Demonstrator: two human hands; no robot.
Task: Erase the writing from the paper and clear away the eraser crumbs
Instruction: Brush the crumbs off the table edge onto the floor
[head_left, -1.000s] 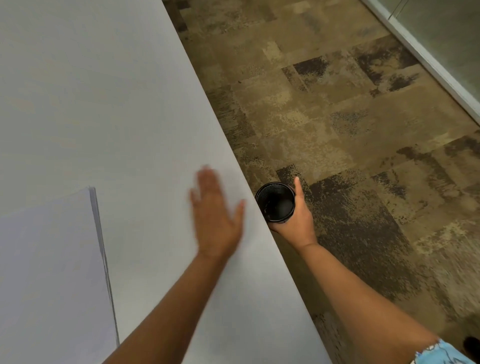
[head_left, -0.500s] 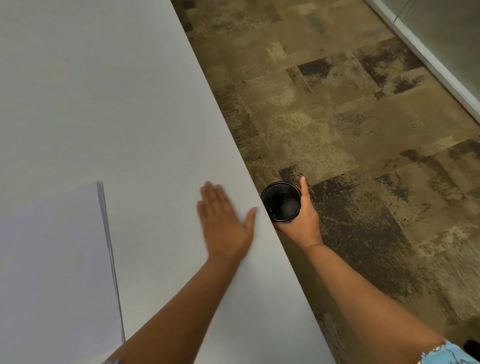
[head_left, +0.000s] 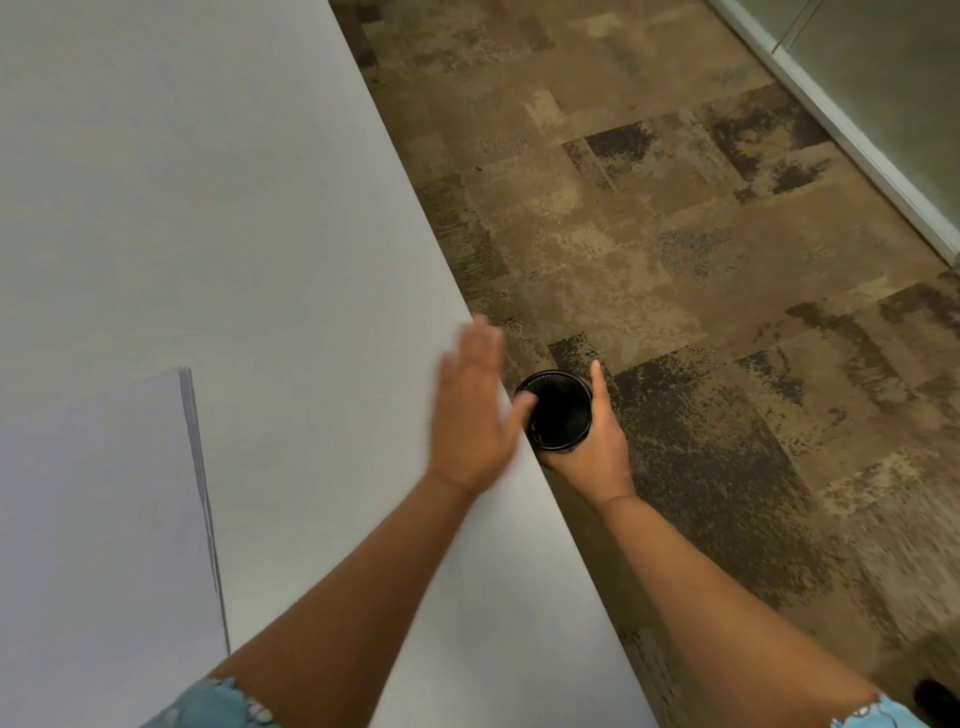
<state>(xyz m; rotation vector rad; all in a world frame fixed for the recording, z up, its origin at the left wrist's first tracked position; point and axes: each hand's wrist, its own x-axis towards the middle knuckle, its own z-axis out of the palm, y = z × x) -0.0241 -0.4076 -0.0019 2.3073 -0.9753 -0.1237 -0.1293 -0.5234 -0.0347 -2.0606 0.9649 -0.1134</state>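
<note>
At table edge (head_left: 524, 431), about 5 o'clock in view: our left hand (head_left: 470, 415) flat, fingers spread, grasping nothing, blurred, thumb reaching over rim of black cup (head_left: 558, 410). Our right hand (head_left: 587, 441) wraps cup just below and beside edge, mouth up. Cup lies at 3 o'clock from left palm; left nearer. Cup interior dark; we cannot tell what is in it. No crumbs visible. Paper (head_left: 98, 519) at 9 o'clock, well apart.
</note>
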